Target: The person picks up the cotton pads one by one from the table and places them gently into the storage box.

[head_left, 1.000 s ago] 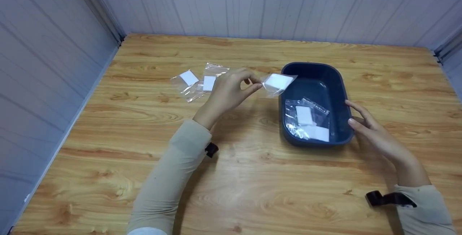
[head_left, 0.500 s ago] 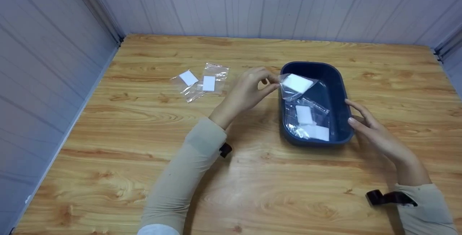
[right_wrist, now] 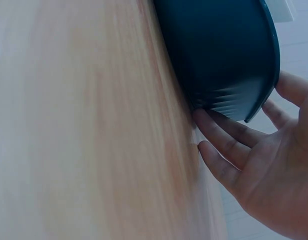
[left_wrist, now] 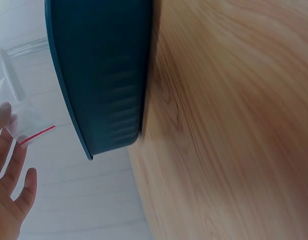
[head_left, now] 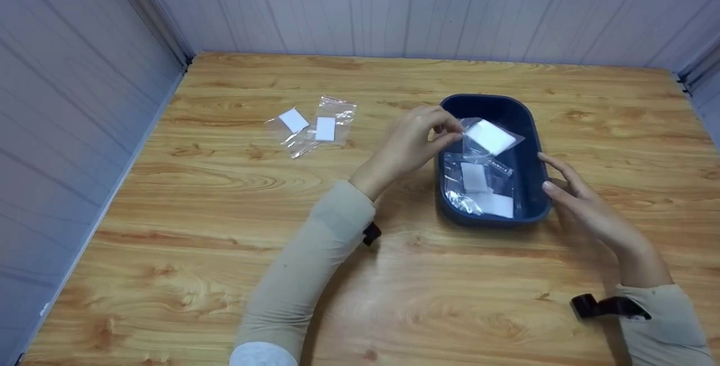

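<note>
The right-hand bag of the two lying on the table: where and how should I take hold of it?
I'd pinch this bag by its clear far end, coming from above on the far right. It lies flat, with its white piece toward the near end, leaving clear film beyond. That end is also away from the other bag, close by its near left corner.

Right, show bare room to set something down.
Bare: the table left of the left sleeve, nearer than the loose bags, and between that and the right sleeve. Crowded: the bin, holding bags, the left hand pinching another bag above, the right hand alongside.
</note>
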Tool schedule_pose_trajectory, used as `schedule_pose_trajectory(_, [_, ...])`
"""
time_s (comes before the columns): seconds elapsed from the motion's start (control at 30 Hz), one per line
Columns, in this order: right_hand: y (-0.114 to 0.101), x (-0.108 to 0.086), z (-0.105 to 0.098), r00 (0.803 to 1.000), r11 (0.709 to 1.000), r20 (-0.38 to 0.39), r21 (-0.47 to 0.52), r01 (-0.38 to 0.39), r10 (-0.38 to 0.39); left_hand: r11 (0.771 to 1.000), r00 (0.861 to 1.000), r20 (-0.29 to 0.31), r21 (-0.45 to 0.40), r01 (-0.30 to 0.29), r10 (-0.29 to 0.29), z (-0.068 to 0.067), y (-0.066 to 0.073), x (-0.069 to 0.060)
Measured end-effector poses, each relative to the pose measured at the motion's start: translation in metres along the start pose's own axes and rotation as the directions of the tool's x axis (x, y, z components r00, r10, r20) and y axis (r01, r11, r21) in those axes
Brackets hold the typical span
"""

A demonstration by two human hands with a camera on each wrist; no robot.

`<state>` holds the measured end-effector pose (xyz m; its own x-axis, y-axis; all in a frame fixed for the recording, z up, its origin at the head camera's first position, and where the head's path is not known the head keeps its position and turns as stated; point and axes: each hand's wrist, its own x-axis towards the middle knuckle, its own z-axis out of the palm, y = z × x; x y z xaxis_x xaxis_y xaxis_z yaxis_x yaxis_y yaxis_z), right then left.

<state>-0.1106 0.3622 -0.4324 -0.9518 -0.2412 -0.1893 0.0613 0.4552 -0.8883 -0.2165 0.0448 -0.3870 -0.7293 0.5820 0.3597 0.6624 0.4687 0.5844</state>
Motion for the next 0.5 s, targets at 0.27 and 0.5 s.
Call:
schedule_pose_trajectory(0.27, [0.000,-0.001,-0.001,1.000,1.000,0.002,0.007,0.000,0.000,1.000,0.998,0.057,0.006,0.004,-0.005,0.012,0.006,0.010])
schedule_pose_trajectory(0.5, [0.000,0.000,-0.001,1.000,0.999,0.012,0.031,-0.010,0.010,1.000,0.998,0.069,-0.006,-0.008,0.009,0.024,0.008,0.015])
